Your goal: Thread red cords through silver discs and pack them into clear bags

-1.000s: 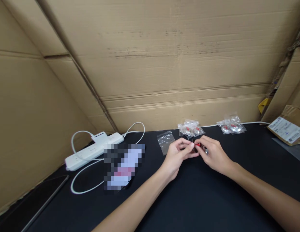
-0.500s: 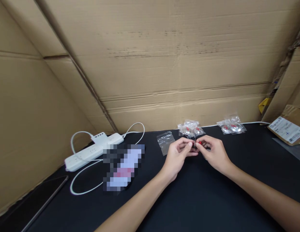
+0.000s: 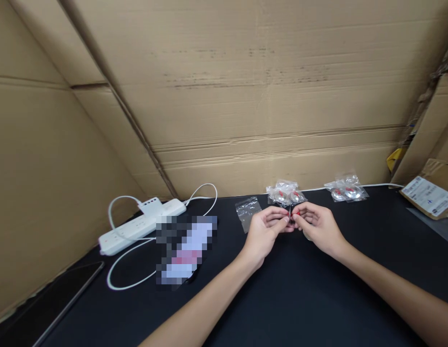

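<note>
My left hand [image 3: 264, 232] and my right hand [image 3: 321, 225] meet above the black table. Between their fingertips is a thin, edge-on disc [image 3: 290, 212] with a small red part on its right side. The left thumb and fingers pinch the disc from the left. On the other side, the right thumb and fingers close at the red part, hiding much of it. Just behind the hands lies a clear plastic packet [image 3: 287, 193] of round silvery pieces with red marks. A flat clear bag [image 3: 247, 212] lies beside my left hand.
A similar packet [image 3: 349, 191] lies at the back right, near a cardboard parcel with a white label [image 3: 428, 195]. At left are a white power strip [image 3: 137, 229] with cables, a blurred-out object [image 3: 188, 250] and a dark flat panel [image 3: 61, 303]. Cardboard walls [image 3: 245, 106] enclose the table.
The hands have shifted only slightly, and the fingers have adjusted around the disc and its red part. The view has moved a little; the packets stay in place.
</note>
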### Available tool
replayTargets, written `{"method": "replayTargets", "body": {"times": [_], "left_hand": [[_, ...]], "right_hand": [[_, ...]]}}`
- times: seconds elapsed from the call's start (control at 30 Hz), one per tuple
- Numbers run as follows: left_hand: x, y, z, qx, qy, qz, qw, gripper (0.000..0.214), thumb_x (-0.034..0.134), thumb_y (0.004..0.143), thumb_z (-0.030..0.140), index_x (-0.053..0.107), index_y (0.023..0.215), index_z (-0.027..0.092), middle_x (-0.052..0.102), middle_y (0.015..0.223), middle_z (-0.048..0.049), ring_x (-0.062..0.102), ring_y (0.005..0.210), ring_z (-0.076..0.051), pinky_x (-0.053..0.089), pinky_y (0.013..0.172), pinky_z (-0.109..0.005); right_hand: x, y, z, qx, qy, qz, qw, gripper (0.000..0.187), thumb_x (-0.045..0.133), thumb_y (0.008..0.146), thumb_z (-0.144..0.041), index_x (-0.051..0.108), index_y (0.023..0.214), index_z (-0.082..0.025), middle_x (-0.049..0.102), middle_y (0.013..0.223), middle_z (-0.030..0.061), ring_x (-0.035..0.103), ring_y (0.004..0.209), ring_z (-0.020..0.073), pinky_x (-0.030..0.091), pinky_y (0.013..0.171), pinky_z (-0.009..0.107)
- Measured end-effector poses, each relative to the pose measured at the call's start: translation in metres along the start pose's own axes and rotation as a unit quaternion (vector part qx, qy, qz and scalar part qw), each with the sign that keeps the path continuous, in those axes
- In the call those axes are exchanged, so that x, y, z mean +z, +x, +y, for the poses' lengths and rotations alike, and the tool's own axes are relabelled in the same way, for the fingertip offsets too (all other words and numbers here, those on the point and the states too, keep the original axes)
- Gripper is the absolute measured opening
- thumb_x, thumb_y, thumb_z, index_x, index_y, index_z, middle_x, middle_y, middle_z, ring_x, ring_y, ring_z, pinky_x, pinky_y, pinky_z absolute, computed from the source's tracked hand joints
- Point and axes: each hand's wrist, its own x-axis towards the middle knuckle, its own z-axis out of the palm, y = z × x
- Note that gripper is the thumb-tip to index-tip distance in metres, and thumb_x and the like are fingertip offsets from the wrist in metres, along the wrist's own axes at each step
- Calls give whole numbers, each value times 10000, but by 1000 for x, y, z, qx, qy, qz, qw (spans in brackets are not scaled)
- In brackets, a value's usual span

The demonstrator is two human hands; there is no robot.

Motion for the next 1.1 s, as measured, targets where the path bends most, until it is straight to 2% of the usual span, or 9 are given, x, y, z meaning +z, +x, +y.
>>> {"method": "replayTargets", "body": {"times": [0.3, 0.47, 0.53, 0.67, 0.73, 0.87, 1.1], "left_hand": [[2, -1, -1, 11, 3, -28, 1000, 215, 772, 720, 234, 654, 857, 117, 699, 804, -55, 711, 676, -185, 600, 709, -336], [0, 0, -2, 10, -2, -16, 1000, 187, 754, 737, 227, 634, 828, 116, 679, 728, -39, 686, 630, -164, 600, 661, -316], [-1, 1, -1, 10, -5, -7, 1000, 176, 748, 736, 220, 632, 823, 120, 671, 722, -31, 676, 626, -154, 599, 655, -310], [-1, 0, 1, 13, 1, 1, 1000, 149, 744, 726, 196, 634, 796, 124, 659, 728, -20, 645, 639, -127, 587, 637, -270], [0, 0, 1, 6, 8, -6, 1000, 131, 733, 737, 190, 636, 793, 123, 656, 718, -16, 634, 625, -118, 579, 629, -258], [0, 0, -1, -2, 18, -20, 1000, 111, 714, 758, 180, 629, 797, 121, 652, 698, -18, 639, 603, -120, 572, 628, -263], [-2, 0, -1, -7, 24, -32, 999, 154, 715, 781, 228, 614, 820, 118, 654, 716, -31, 649, 570, -131, 576, 611, -284]], "right_hand": [[-2, 0, 1, 14, -20, -23, 999, 104, 624, 845, -274, 607, 871, -175, 615, 713, 9, 608, 624, 138, 516, 584, 259], [-2, -2, -5, -4, -61, -44, 997, 113, 595, 857, -246, 597, 956, -189, 627, 776, 24, 611, 688, 152, 523, 647, 288], [-2, -3, -8, -33, -100, -27, 994, 251, 625, 832, -236, 582, 1076, -205, 639, 860, 38, 611, 721, 159, 524, 674, 304], [-5, -1, -11, -99, -174, -4, 980, 620, 734, 729, -217, 493, 1299, -266, 610, 1155, 71, 617, 866, 186, 524, 762, 339], [-6, -1, -10, -109, -179, -24, 978, 589, 733, 727, -206, 523, 1275, -262, 634, 1127, 60, 625, 899, 191, 524, 805, 347], [-9, -1, -9, -111, -175, -45, 977, 427, 710, 746, -199, 597, 1157, -223, 683, 971, 35, 648, 821, 170, 536, 796, 330], [-9, 0, -10, -104, -165, -34, 980, 401, 706, 746, -211, 601, 1133, -212, 684, 907, 23, 647, 737, 153, 543, 729, 309]]}}
